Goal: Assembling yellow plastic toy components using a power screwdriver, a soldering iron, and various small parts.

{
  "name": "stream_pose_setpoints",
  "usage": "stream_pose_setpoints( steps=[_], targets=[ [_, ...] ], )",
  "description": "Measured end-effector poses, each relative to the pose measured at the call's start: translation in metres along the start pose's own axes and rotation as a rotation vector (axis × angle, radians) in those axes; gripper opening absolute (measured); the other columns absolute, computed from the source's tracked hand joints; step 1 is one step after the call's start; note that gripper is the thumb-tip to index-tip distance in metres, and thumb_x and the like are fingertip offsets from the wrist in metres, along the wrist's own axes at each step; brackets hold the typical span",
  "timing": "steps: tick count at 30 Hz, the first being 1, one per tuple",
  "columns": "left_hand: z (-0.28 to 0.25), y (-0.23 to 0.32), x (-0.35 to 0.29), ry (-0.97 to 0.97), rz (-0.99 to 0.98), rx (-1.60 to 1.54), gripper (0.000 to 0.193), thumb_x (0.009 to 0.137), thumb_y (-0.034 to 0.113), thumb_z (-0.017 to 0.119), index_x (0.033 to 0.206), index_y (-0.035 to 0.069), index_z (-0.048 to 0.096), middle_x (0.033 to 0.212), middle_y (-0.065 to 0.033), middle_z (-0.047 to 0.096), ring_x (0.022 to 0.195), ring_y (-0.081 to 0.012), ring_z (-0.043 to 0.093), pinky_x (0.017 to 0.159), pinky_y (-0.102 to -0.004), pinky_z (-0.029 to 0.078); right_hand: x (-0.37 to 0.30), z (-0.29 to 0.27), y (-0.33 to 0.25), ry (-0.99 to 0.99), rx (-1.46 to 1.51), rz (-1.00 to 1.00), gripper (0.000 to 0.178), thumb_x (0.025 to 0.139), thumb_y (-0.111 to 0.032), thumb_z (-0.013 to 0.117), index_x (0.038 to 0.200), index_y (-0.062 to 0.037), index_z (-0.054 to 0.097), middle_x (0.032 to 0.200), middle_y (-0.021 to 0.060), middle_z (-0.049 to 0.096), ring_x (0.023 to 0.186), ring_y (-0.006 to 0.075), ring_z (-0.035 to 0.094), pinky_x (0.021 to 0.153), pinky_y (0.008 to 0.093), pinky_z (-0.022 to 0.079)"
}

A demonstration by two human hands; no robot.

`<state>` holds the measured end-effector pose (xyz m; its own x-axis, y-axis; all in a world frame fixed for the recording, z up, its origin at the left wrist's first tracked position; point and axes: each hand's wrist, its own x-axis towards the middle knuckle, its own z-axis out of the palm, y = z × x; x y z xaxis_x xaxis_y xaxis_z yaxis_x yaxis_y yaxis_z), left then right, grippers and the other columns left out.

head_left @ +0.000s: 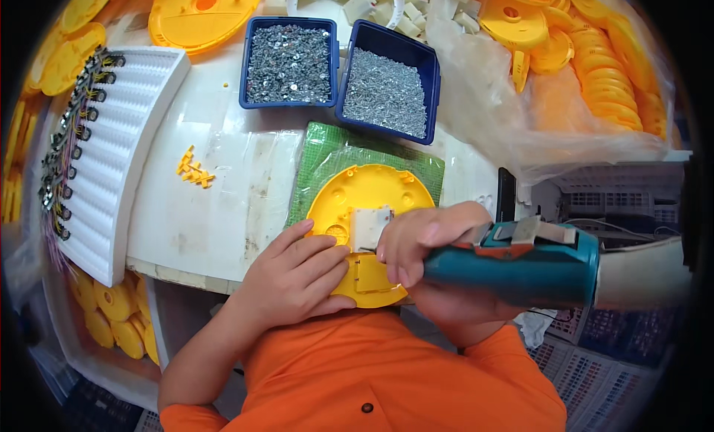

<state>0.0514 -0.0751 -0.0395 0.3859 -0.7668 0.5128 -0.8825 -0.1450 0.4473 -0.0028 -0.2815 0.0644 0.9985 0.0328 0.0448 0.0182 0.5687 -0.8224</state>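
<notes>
One yellow disc (pixel 341 203) sat on a green mat (pixel 327 151) in the middle of my frame, a white block (pixel 366 229) on it, and I had the left hand (pixel 297 277) laid open with its fingers over the disc's left side. My right hand (pixel 439 257) was wrapped around a teal power tool (pixel 513 267) right of center, though I could not see whether its tip touched anything. On the surface (pixel 208 227), I saw two blue bins (pixel 290 104) of small metal parts (pixel 383 90) at upper center, loose yellow pieces (pixel 195 171) left of center, and a white foam tray (pixel 141 142) farther left.
</notes>
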Motion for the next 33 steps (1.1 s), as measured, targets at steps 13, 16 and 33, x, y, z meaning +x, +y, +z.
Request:
stream_pose_setpoints(
  steps=[13, 16, 33],
  targets=[
    [0.000, -0.011, -0.002, 0.051, 0.049, -0.055, 0.040, 0.083, 0.045, 0.075, 0.091, 0.006, 0.067, 0.108, -0.0074, 0.067, 0.103, -0.0252, 0.064, 0.103, -0.0464, 0.047, 0.007, -0.007, 0.000, -0.019, -0.383, -0.024, 0.047, 0.090, -0.043, 0.070, 0.118, -0.0055, 0.067, 0.082, 0.0114, 0.067, 0.079, 0.0263, 0.065, 0.077, 0.0371, 0.050],
    [0.000, -0.004, -0.002, 0.116, 0.067, -0.036, 0.039, 0.084, 0.045, 0.073, 0.090, 0.007, 0.064, 0.103, -0.0076, 0.063, 0.100, -0.0246, 0.062, 0.100, -0.0456, 0.048, 0.017, -0.005, -0.008, 0.112, -0.379, -0.412, 0.108, 0.087, -0.080, 0.055, 0.148, 0.0062, 0.038, 0.085, 0.0103, 0.061, 0.074, 0.0208, 0.057, 0.075, 0.0363, 0.045],
    [-0.231, -0.216, -0.087, 0.237, -0.817, 0.778, 0.010, 0.084, 0.017, 0.071, 0.085, 0.006, 0.073, 0.093, -0.0125, 0.070, 0.098, -0.0361, 0.065, 0.087, -0.0492, 0.052, -0.020, -0.050, 0.037, 0.221, -1.129, -0.095, 0.035, 0.091, -0.004, 0.059, 0.126, 0.0031, 0.061, 0.118, 0.0119, 0.064, 0.111, 0.0237, 0.062, 0.101, 0.0350, 0.047]
  ],
)
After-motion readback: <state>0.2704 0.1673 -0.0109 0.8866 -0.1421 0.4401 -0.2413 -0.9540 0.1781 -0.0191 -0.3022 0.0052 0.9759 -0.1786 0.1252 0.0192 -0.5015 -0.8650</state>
